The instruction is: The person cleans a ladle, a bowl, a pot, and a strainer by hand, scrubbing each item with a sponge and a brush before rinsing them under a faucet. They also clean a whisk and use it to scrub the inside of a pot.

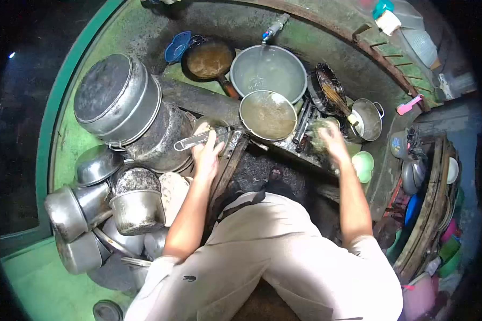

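Observation:
My left hand is closed on a shiny metal utensil with a long looped handle, held at the left edge of the washing ledge. Its exact kind I cannot tell. In my right hand is a greenish mesh scrubber, slightly blurred, over the ledge on the right. Between my hands stands a round basin of murky water. Just behind it, a larger grey tub holds cloudy water under the tap.
Stacked large pots and several smaller metal pots crowd the left. A dark frying pan sits behind the ledge. To the right are a blackened wok, a two-handled pan, green bowls and a wooden rack.

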A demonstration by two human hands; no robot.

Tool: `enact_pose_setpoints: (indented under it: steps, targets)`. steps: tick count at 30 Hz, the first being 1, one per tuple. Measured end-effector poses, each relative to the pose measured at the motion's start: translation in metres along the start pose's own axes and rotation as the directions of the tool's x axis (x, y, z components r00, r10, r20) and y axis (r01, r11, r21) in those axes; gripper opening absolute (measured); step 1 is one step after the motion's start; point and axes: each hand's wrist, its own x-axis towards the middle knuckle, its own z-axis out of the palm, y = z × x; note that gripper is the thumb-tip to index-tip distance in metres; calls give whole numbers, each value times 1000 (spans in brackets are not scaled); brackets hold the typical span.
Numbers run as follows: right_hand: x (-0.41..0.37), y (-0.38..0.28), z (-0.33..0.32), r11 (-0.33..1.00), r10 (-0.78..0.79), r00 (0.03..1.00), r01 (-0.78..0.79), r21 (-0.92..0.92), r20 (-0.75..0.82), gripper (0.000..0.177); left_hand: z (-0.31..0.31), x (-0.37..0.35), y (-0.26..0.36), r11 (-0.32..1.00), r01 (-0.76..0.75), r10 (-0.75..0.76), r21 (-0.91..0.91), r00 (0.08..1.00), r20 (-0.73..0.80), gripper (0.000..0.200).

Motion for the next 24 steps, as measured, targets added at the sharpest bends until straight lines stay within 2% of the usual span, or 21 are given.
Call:
enact_pose_setpoints:
  steps: [1, 2, 3, 4, 5, 7, 8, 10, 11, 12, 13, 15, 17, 18, 19, 21, 22, 23, 24]
  targets:
    - [24, 24, 23, 988, -61, 998, 59, -145, -8, 54, 2, 16, -14, 983, 121, -122, -139, 993, 0, 32]
    - [43, 33, 41, 996, 30, 998, -26, -87, 54, 53, 6, 30, -16, 980, 121, -121, -156, 993, 8, 32]
    - [46, 18, 56, 996, 26, 995, -17, -92, 97, 51, 11, 41, -19, 973, 115, -120, -198, 993, -14, 26]
    - [45, -1, 69, 993, 62, 995, -54, -104, 78, 50, 13, 45, -23, 965, 113, -126, -235, 991, -42, 24]
    - [51, 0, 74, 993, -10, 999, 16, -121, 45, 47, 5, 45, -21, 977, 78, -55, -201, 992, 117, 18]
    - [47, -41, 84, 945, -108, 994, 114, -307, 35, 45, 4, 25, 2, 998, 59, -55, -24, 988, 141, 20]
    - [57, -33, 87, 905, -217, 975, 218, -366, 46, 45, 4, 12, 13, 998, 35, -45, 60, 983, 179, 20]
    - [77, -12, 110, 911, -138, 965, 211, -354, 222, 42, 1, -1, 12, 993, 47, -65, 112, 985, 160, 19]
    - [92, 35, 139, 884, -337, 926, 374, -281, 172, 38, 4, -6, 8, 991, 41, -59, 129, 989, 139, 19]
    - [79, 16, 162, 863, -247, 897, 376, -339, 366, 31, 0, -8, -1, 988, 111, -125, 106, 982, 143, 19]
    - [71, 34, 191, 768, -297, 888, 441, -464, 352, 29, 17, -15, 5, 978, 195, -200, 80, 977, 70, 14]
    - [76, 40, 204, 676, -471, 797, 602, -426, 378, 25, 13, -20, 2, 985, 163, -169, 54, 973, 154, 9]
    - [93, 43, 205, 581, -421, 759, 646, -494, 497, 20, 0, -19, 2, 975, 208, -211, 77, 977, 25, 8]
    - [111, 54, 210, 432, -381, 626, 771, -467, 680, 18, 4, -20, 10, 965, 257, -252, 49, 963, -91, 8]
    - [115, 49, 212, 441, -374, 620, 773, -456, 690, 18, -4, -20, 7, 964, 263, -256, 48, 960, -109, 8]
    - [123, 37, 219, 491, -299, 704, 693, -529, 644, 19, -23, -23, -3, 986, 162, -164, -48, 985, -44, 10]
    - [137, 48, 218, 486, -294, 691, 703, -520, 660, 19, -15, -26, 0, 990, 136, -137, -26, 987, -79, 12]
    - [157, 65, 210, 649, -295, 814, 555, -521, 500, 15, -9, -31, 7, 991, 128, -131, -38, 986, -98, 12]
    - [170, 85, 196, 789, -250, 911, 388, -476, 328, 18, -1, -38, 19, 986, 164, -159, 41, 982, -97, 10]
